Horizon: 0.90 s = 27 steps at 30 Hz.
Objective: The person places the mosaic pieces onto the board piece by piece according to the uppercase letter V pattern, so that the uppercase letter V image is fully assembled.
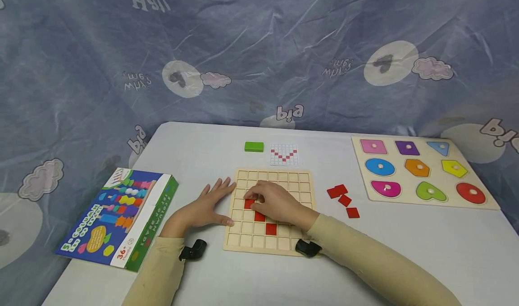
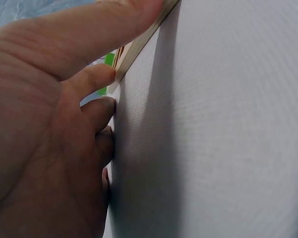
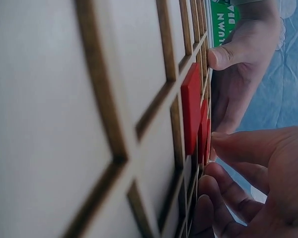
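the right hand point(image 1: 276, 201) bends its fingers over the upper-left one of three red tiles point(image 1: 270, 229); whether it pinches it, i cannot tell. the left hand point(image 1: 206, 207) lies spread, holding nothing, thumb touching the left edge of the board point(image 1: 246, 240). the three tiles step down the board in a diagonal. beyond, a card point(image 1: 284, 155) shows a red v; by it, only part of one stroke seems laid, the rest left. spare tiles point(image 1: 353, 212) lie right of the board on the bench point(image 1: 243, 279).
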Motion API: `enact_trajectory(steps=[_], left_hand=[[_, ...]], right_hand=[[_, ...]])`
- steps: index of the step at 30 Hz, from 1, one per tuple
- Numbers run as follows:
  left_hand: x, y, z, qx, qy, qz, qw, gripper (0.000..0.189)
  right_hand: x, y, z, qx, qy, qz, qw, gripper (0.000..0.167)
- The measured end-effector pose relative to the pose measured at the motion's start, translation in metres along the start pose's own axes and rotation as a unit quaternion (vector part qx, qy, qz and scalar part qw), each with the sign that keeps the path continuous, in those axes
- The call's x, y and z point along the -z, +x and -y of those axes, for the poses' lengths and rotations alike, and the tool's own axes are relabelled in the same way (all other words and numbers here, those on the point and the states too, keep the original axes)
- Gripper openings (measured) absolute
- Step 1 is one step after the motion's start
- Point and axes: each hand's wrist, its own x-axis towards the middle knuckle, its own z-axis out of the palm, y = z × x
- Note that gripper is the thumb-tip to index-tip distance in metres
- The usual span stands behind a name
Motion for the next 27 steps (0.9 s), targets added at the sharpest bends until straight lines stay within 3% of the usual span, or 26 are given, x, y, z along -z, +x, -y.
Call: enact_trajectory(steps=[12,27], left_hand=[[0.000,-0.001,-0.002,0.003,0.006,-0.001,1.0000,0.111],[0.000,-0.001,-0.001,-0.003,0.005,-0.006,1.0000,0.110]], right_hand=[[0.005,-0.011,-0.002,-0.015,0.023,-0.012,0.9996,0.020],[0.018,-0.039,-0.009,-0.029,0.023,-0.018,0.9992,0.021]])
